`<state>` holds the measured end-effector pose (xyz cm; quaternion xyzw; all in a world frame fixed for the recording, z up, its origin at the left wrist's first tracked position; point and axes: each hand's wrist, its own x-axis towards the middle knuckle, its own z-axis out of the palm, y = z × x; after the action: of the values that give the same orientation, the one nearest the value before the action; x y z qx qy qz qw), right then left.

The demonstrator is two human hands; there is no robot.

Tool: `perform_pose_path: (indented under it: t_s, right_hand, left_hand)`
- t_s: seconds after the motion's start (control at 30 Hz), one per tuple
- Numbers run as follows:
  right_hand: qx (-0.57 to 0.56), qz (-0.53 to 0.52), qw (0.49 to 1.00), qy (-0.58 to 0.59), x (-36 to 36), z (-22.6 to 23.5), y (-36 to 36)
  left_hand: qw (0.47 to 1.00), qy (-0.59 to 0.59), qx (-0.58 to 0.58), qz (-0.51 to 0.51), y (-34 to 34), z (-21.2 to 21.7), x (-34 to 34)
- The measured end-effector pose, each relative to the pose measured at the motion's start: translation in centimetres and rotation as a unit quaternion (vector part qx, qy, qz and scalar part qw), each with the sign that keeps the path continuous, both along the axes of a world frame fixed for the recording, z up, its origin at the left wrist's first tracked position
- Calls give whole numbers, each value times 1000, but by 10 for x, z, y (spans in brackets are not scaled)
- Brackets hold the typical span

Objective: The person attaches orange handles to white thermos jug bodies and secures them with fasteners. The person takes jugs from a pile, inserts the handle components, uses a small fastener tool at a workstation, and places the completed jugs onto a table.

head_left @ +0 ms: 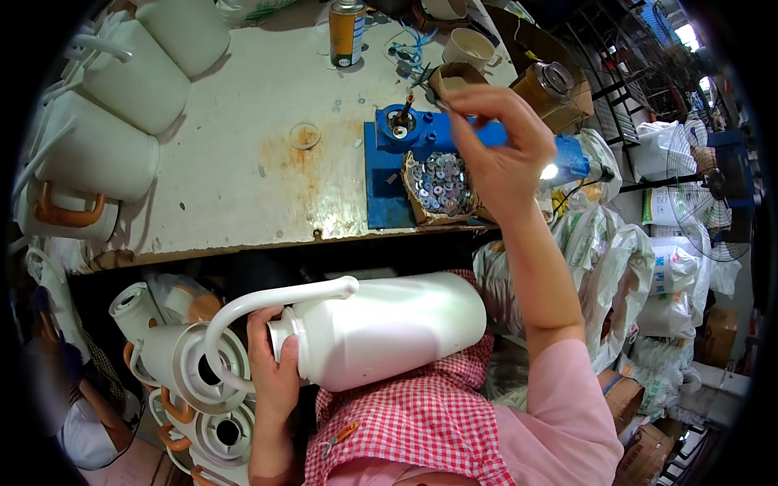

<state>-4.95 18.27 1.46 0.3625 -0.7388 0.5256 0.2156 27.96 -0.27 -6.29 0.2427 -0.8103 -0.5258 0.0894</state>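
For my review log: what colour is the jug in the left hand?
The jug is white, handle included; it shows best in the head view.

Printed characters (668,261) — on white sack (658,279)

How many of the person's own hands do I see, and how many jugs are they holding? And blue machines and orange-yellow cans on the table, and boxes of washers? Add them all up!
Hands: 2 (left hand, right hand)
Held white jug: 1
Blue machine: 1
Orange-yellow can: 1
Box of washers: 1
Total: 6
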Motion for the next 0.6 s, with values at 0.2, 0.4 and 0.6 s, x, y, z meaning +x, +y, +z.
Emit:
perform_pose_path:
  t_s: [0.2, 0.4, 0.6]
  right_hand:
    - [77, 15, 962, 260, -30, -11, -24]
    - [125, -6, 937, 326, -27, -8, -18]
    - [37, 41, 994, -93, 47, -18, 46]
  left_hand:
    - [1000, 10, 7, 22, 3, 6, -1]
    - [998, 21, -21, 49, -1, 14, -6]
    - [979, 57, -19, 197, -60, 53, 26]
